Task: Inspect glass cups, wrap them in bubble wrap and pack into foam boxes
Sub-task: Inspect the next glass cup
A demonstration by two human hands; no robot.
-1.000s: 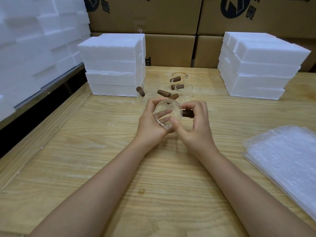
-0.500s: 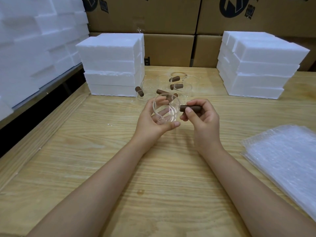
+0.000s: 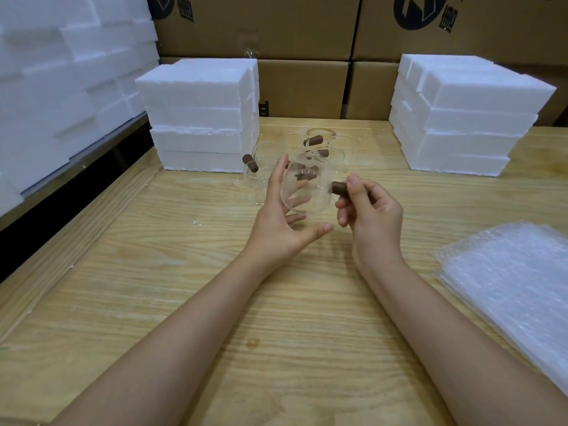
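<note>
A clear glass cup [image 3: 307, 189] with a brown wooden handle [image 3: 339, 188] hangs above the table's middle. My right hand [image 3: 370, 215] grips that handle, fingers curled round it. My left hand [image 3: 281, 222] lies against the cup's left side and underside, fingers straight and spread, thumb stretched below the glass. Several more glass cups [image 3: 313, 152] with brown handles stand on the table just behind. White foam boxes are stacked at the back left [image 3: 199, 118] and back right [image 3: 461, 118]. A pile of bubble wrap sheets [image 3: 516, 290] lies at the right.
The wooden table [image 3: 184, 272] has a raised wooden strip along its left edge. Cardboard boxes [image 3: 307, 41] stand against the back. More foam pieces [image 3: 61, 72] are piled on a shelf to the left.
The cup has been lifted and tilted. My right hand moved from the glass body to the handle, and my left hand opened out from gripping the rim to lying spread against the glass.
</note>
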